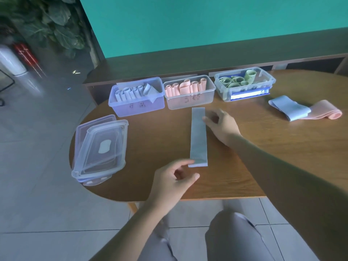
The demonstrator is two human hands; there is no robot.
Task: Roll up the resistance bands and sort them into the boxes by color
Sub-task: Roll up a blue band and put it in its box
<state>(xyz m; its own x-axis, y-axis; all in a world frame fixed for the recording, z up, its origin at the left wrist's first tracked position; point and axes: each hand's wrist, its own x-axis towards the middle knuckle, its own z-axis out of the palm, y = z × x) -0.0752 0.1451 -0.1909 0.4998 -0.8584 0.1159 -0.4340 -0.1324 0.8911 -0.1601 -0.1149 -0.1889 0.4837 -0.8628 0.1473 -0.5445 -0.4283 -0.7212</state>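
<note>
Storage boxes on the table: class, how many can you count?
3, in a row at the far edge: blue box left, pink-band box middle, green-band box right.

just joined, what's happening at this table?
A person is about to roll a flat blue band: left hand touches its near end, right hand its far edge. Three open boxes hold rolled blue, pink and green bands. Two unrolled bands wait on the right.

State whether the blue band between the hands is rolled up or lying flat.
Flat: the blue band lies stretched out as a long strip on the table, no coil started.
</note>
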